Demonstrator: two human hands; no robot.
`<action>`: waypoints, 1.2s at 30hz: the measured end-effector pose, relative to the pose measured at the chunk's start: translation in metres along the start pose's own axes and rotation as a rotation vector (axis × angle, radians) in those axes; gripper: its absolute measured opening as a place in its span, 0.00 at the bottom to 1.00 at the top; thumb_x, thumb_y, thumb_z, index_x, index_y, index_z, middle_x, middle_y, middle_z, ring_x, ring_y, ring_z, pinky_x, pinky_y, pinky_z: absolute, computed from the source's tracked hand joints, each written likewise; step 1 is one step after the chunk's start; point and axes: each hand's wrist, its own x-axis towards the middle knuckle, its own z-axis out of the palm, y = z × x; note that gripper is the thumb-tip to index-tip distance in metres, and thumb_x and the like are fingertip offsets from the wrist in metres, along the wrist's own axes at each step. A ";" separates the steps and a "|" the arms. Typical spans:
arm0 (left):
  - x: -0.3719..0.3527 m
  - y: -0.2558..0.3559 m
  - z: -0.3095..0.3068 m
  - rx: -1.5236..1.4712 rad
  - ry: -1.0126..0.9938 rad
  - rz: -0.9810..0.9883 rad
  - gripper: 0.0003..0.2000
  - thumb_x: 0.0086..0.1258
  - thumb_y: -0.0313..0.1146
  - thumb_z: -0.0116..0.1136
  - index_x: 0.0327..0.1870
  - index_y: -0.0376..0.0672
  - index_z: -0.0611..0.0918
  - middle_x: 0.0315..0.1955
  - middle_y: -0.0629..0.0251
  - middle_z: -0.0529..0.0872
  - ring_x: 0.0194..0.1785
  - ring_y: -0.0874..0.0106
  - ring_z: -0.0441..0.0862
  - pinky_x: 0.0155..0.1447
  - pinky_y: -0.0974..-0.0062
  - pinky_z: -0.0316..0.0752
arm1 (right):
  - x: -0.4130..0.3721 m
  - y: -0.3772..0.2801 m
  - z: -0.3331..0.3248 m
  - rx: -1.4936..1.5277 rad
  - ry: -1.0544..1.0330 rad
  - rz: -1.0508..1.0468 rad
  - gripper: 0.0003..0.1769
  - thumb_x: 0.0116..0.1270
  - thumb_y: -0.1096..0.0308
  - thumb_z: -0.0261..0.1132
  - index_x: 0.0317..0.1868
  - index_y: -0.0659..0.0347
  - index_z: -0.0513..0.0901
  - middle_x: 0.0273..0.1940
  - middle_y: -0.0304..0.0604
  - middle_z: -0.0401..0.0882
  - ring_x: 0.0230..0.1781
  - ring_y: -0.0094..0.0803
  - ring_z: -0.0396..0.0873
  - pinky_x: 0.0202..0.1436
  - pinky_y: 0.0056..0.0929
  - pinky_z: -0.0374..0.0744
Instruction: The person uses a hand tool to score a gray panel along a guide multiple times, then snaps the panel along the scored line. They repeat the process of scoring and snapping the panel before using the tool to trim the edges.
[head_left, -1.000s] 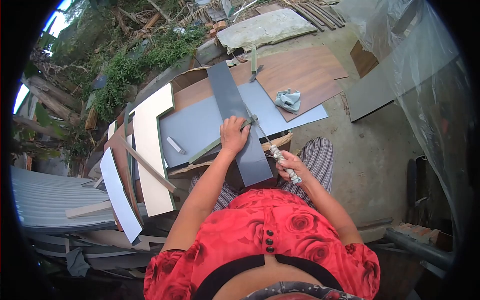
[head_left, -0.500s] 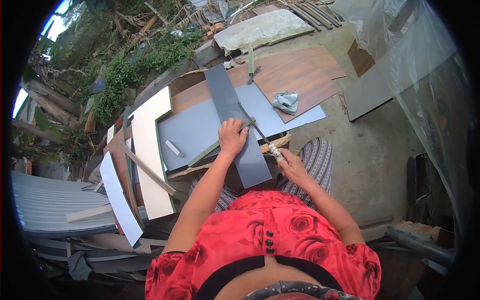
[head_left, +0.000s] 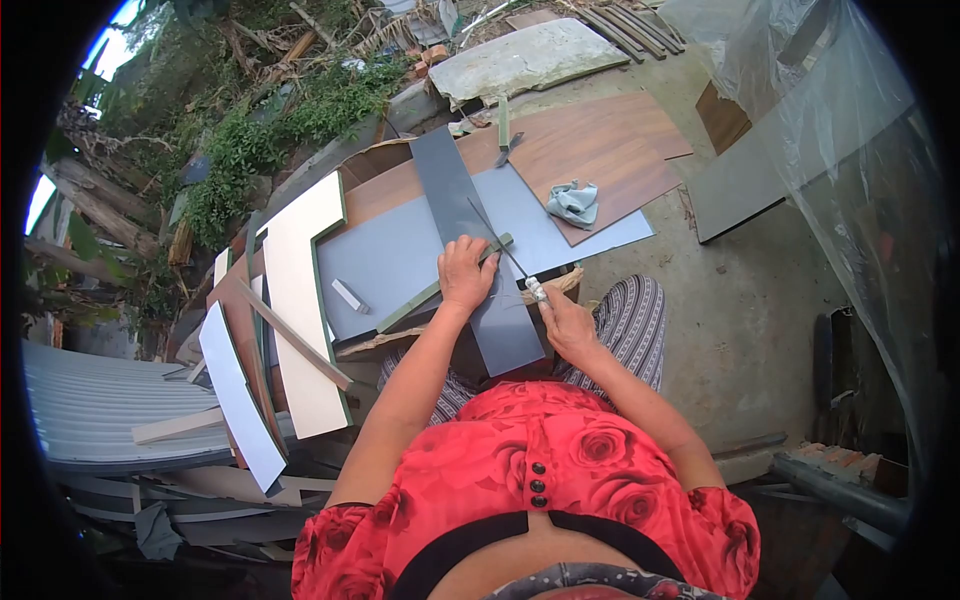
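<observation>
My left hand [head_left: 466, 275] is closed over a narrow green-edged strip [head_left: 408, 306], pressing it down across a long dark grey board [head_left: 508, 340]. The strip's far end sticks out just past my fingers. My right hand [head_left: 570, 328] grips the pale, wrapped handle of a long thin-bladed tool [head_left: 537, 289]. Its dark blade slants up and left, crossing the strip close beside my left fingertips. A loose thin thread or wire shows near the handle. Under the dark board lies a wider grey panel [head_left: 375, 255].
A crumpled cloth [head_left: 573, 204] sits on a brown wood-look panel [head_left: 625, 165]. A small pale block [head_left: 349, 296] lies on the grey panel. Cream L-shaped board [head_left: 295, 290] and other offcuts lean at left. Clear plastic sheeting [head_left: 850, 150] hangs at right.
My right hand has pushed the tool forward and to the left, so its handle is closer to the strip. My left hand holds nearly the same place.
</observation>
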 end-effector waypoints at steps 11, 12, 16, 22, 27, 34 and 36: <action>0.002 0.001 0.000 -0.013 -0.003 -0.026 0.09 0.57 0.38 0.62 0.38 0.48 0.80 0.34 0.66 0.74 0.42 0.63 0.73 0.45 0.65 0.66 | -0.062 0.015 -0.026 -0.119 -0.048 -0.012 0.10 0.68 0.66 0.53 0.48 0.58 0.68 0.31 0.55 0.76 0.30 0.57 0.77 0.32 0.52 0.74; 0.001 0.001 0.001 -0.013 0.001 -0.020 0.09 0.58 0.38 0.62 0.38 0.48 0.80 0.34 0.66 0.74 0.42 0.63 0.73 0.45 0.64 0.66 | -0.061 0.013 -0.027 -0.109 -0.039 -0.005 0.09 0.68 0.67 0.53 0.46 0.58 0.67 0.31 0.55 0.76 0.30 0.57 0.77 0.32 0.52 0.74; 0.003 -0.003 0.007 0.009 -0.006 -0.007 0.10 0.58 0.38 0.62 0.37 0.48 0.80 0.34 0.66 0.74 0.43 0.63 0.73 0.45 0.64 0.66 | -0.022 0.004 -0.006 -0.168 -0.001 -0.038 0.07 0.68 0.67 0.53 0.42 0.60 0.67 0.31 0.56 0.76 0.30 0.57 0.78 0.31 0.52 0.75; 0.004 -0.003 0.005 0.057 -0.011 -0.032 0.09 0.58 0.39 0.62 0.36 0.48 0.79 0.34 0.67 0.74 0.43 0.63 0.73 0.45 0.63 0.66 | 0.020 -0.005 0.013 -0.190 -0.057 -0.013 0.08 0.68 0.65 0.53 0.42 0.60 0.67 0.32 0.55 0.78 0.31 0.56 0.79 0.32 0.51 0.76; 0.002 -0.001 0.006 0.057 0.016 -0.056 0.09 0.58 0.39 0.62 0.36 0.48 0.79 0.34 0.67 0.74 0.43 0.63 0.73 0.45 0.64 0.66 | -0.009 0.005 0.001 -0.200 -0.001 -0.045 0.09 0.68 0.66 0.54 0.44 0.60 0.68 0.31 0.54 0.77 0.28 0.55 0.78 0.30 0.50 0.76; 0.007 -0.005 0.008 0.058 0.036 -0.085 0.09 0.58 0.39 0.62 0.36 0.48 0.79 0.34 0.66 0.74 0.43 0.63 0.73 0.45 0.63 0.66 | -0.030 0.013 -0.008 -0.191 0.002 -0.054 0.10 0.67 0.66 0.55 0.45 0.61 0.67 0.31 0.54 0.77 0.28 0.56 0.78 0.30 0.51 0.76; 0.007 -0.005 0.006 0.053 0.002 -0.062 0.09 0.58 0.39 0.61 0.37 0.48 0.79 0.35 0.66 0.74 0.44 0.62 0.72 0.46 0.63 0.66 | -0.009 0.009 0.001 -0.216 0.015 -0.057 0.10 0.67 0.66 0.54 0.44 0.61 0.67 0.31 0.54 0.77 0.29 0.56 0.78 0.31 0.51 0.76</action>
